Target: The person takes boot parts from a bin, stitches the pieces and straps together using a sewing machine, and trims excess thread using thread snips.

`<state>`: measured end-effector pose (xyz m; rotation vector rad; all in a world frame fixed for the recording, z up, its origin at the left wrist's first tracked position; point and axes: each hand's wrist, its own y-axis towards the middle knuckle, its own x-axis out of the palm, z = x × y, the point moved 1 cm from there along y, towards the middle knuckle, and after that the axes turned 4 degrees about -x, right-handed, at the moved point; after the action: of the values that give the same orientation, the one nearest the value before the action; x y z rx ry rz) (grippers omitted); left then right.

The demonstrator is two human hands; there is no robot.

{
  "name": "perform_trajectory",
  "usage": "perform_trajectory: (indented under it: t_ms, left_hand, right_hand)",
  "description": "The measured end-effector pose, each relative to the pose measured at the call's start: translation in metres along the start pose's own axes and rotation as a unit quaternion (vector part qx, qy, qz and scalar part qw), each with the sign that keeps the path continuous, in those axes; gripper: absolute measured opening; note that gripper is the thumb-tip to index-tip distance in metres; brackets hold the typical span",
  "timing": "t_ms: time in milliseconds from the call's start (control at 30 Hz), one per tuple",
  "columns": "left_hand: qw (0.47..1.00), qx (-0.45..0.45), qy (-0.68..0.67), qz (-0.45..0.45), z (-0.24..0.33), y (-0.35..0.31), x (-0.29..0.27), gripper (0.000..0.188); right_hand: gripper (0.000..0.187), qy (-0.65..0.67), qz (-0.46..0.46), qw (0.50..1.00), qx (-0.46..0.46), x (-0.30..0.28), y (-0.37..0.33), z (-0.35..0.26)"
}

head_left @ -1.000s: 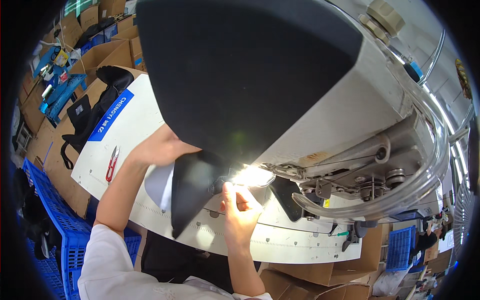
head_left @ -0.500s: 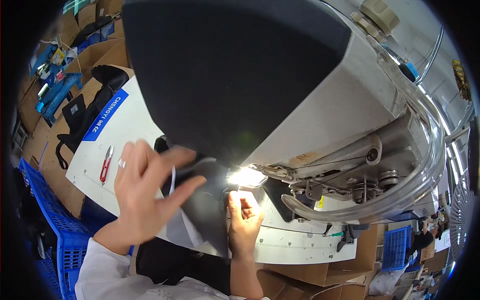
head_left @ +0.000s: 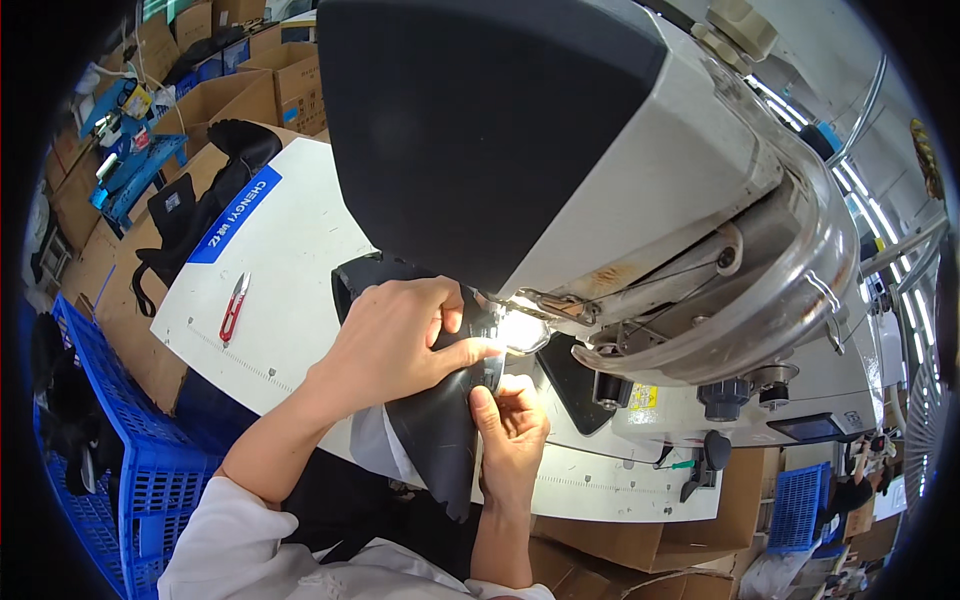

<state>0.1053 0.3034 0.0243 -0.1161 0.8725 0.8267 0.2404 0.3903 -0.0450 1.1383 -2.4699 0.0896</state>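
A large industrial sewing machine [head_left: 620, 200] fills the upper middle, with a bright lamp lit at its needle area [head_left: 520, 328]. A black piece of material [head_left: 435, 440] lies under the needle and hangs over the white table's [head_left: 290, 250] front edge. My left hand [head_left: 395, 335] lies flat on top of the piece, fingers pointing at the needle. My right hand [head_left: 510, 425] pinches the piece's edge just below the lit spot.
Red thread snips [head_left: 233, 308] lie on the white table to the left. Black bags [head_left: 205, 205] sit at the table's far left corner. Blue plastic crates [head_left: 120, 450] stand at the lower left, cardboard boxes [head_left: 225, 95] behind, and another blue crate [head_left: 800, 505] at the lower right.
My left hand, lifted with fingers spread half a second ago, has come down flat on the black piece near the needle. The view has shifted slightly right.
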Motion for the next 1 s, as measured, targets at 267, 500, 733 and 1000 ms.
perform_trajectory:
  t_ms: [267, 500, 733, 1000]
  left_hand:
    - [0.999, 0.031, 0.03, 0.029, 0.001, 0.011, 0.004, 0.035]
    - [0.985, 0.081, -0.134, 0.074, -0.02, -0.001, 0.021, 0.031]
    - [0.966, 0.098, -0.23, 0.069, -0.032, 0.009, 0.025, 0.027]
    - [0.99, -0.005, -0.137, -0.042, -0.011, 0.017, -0.002, 0.022]
  right_hand:
    - [0.011, -0.037, -0.017, 0.999, -0.003, 0.002, -0.002, 0.003]
    - [0.009, -0.079, 0.023, 0.996, 0.041, -0.008, -0.004, 0.012]
    - [0.009, -0.14, 0.041, 0.989, -0.037, -0.014, -0.001, 0.031]
    - [0.011, -0.074, 0.013, 0.997, -0.01, 0.0, 0.002, 0.019]
